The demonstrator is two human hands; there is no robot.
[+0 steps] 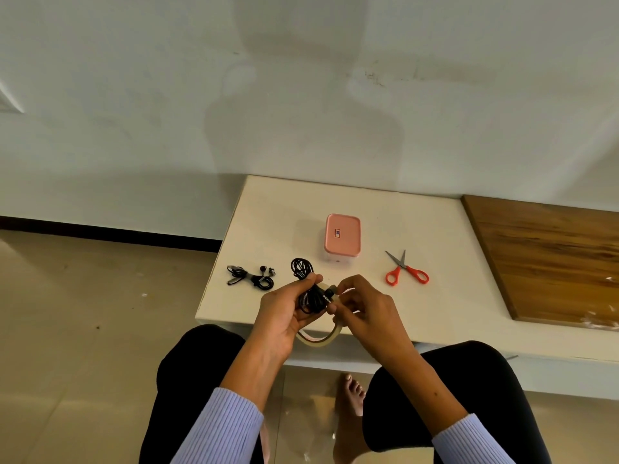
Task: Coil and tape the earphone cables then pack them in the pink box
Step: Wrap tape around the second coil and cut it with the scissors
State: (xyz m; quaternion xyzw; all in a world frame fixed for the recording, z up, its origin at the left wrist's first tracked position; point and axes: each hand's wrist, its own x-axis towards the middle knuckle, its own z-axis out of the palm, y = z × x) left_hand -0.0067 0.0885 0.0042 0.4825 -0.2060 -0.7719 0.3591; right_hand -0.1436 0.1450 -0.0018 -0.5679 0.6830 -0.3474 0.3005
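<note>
Fingers point(310, 279) of the left hand point(284, 309) clench a coiled cable point(313, 298); right fingers point(341, 289) pinch tape at its right end, roll point(320, 339) hanging beneath. Closed pink box point(342, 237) lies just beyond on the worktop point(435, 262), scissors point(406, 269) right.

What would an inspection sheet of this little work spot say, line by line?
Surface: white table, wooden board at its right end.
Job's things: pink box, lid on; tape roll under the hands.
Clutter: orange scissors right of the box.
Grippers: left hand grips a coiled earphone; right hand pinches at it, probably tape.
Cables: a second earphone bundle lies at the table's left.
Surroundings: pale wall, tiled floor.
</note>
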